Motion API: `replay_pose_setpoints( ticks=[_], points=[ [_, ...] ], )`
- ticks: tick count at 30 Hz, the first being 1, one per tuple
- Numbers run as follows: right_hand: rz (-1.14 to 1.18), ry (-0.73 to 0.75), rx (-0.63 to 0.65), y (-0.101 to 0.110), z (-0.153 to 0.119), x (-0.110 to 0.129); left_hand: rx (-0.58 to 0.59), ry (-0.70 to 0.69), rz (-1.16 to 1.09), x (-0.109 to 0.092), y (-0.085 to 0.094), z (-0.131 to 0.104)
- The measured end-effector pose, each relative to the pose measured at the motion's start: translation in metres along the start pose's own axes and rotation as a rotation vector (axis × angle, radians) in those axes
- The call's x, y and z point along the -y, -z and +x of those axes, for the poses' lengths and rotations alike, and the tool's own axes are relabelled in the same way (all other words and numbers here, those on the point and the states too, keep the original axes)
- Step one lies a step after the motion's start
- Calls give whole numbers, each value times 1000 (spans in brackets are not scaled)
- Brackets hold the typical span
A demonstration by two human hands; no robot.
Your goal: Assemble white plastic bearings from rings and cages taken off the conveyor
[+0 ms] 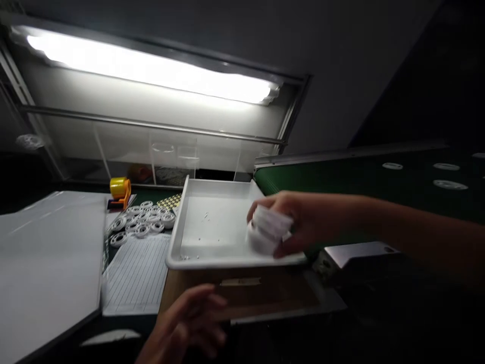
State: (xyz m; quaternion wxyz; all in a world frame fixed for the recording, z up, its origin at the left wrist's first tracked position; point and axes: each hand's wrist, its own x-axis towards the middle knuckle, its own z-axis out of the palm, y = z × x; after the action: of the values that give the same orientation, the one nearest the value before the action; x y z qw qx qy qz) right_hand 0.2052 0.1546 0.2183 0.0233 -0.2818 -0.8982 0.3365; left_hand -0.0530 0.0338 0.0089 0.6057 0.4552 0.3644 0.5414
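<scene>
My right hand (290,222) is closed around a small stack of white plastic rings (267,230), blurred by motion, over the right side of a white tray (215,255). Small white scraps lie on the tray's floor. Below the tray's front edge, my left hand (193,321) hangs with its fingers apart and nothing in them. To the left of the tray, several white rings (142,230) with holes lie in a loose pile.
A green conveyor belt (333,177) runs off to the right, carrying flat white rings (450,185). A lined sheet (138,278), an orange tape dispenser (125,194) with yellow tape and a large white panel (49,273) are at left. A lit tube lamp (159,68) hangs above.
</scene>
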Motion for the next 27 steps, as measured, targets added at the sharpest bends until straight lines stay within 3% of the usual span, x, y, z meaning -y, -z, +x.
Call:
replay_pose_setpoints(
  ticks=[1, 3, 5, 8, 11, 14, 16, 18, 20, 22, 25, 27],
  points=[
    [91, 136, 61, -26, 1, 11, 130, 51, -51, 1, -7, 0],
    [192, 201, 65, -75, 1, 19, 336, 123, -183, 1, -21, 0],
    [264, 224, -16, -118, 3, 9, 353, 157, -261, 1, -32, -1],
    [453, 234, -154, -167, 8, -20, 186, 249, -289, 8, -39, -12],
    [670, 207, -260, -199, 12, -43, -12, 329, -319, 19, -36, -26],
    [963, 108, -513, -224, 12, -52, -234, 344, -338, 27, -30, -32],
    [1154, 15, -740, -245, 12, -51, -397, 272, -297, 30, -27, -33],
    [1316, -67, -859, -270, 14, -43, -533, 102, -192, 30, -25, -33],
    [1495, -108, -798, -293, 22, -27, -605, -98, -46, 30, -27, -35],
    [1697, -90, -682, -307, 32, -9, -586, -261, 85, 33, -32, -38],
    [1884, 16, -612, -306, 42, 10, -483, -407, 226, 40, -40, -46],
    [1892, 41, -560, -299, 42, 11, -429, -428, 292, 43, -40, -54]
  ],
)
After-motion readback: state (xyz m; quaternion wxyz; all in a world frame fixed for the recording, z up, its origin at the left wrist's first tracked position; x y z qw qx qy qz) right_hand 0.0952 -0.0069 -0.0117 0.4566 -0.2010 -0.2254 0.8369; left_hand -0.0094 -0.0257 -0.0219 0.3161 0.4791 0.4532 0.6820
